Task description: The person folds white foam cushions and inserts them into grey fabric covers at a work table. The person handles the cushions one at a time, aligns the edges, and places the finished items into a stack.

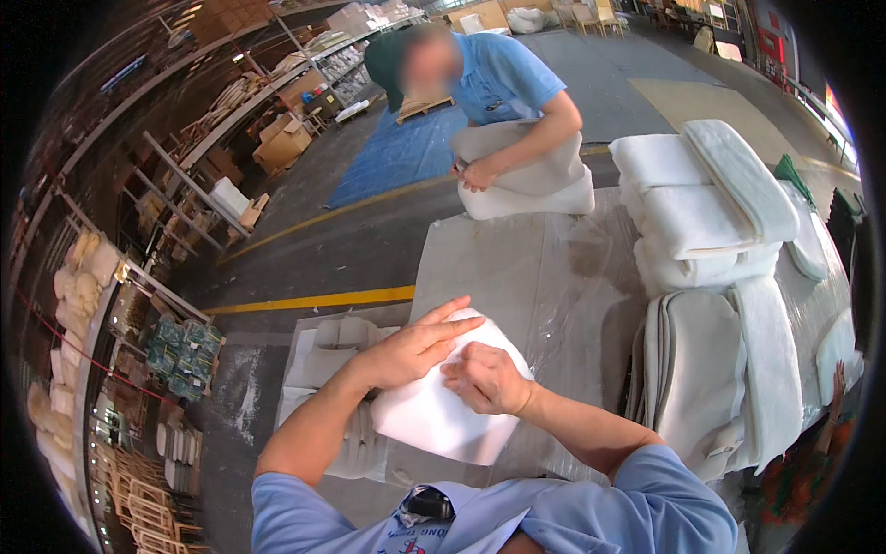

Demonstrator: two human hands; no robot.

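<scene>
A white padded cushion piece [452, 406] lies at the table's near edge, in front of my body. My left hand [420, 346] rests flat on its upper left part, with the fingers stretched out. Just beside those fingertips, my right hand [489, 377] is closed in a pinch against the white surface. Its curled fingers hide what they hold, if anything. Across the table a co-worker in a blue shirt [508, 78] grips a grey pad [521, 152] above a white cushion [535, 196].
The table [508, 254] has a plastic-wrapped top. To the right stand a stack of white padding [692, 217] and several grey pads [697, 369]. Moulded grey-white pieces [337, 342] sit at the left. Another person's hand [838, 380] shows at the far right. Shelving [166, 166] lines the left.
</scene>
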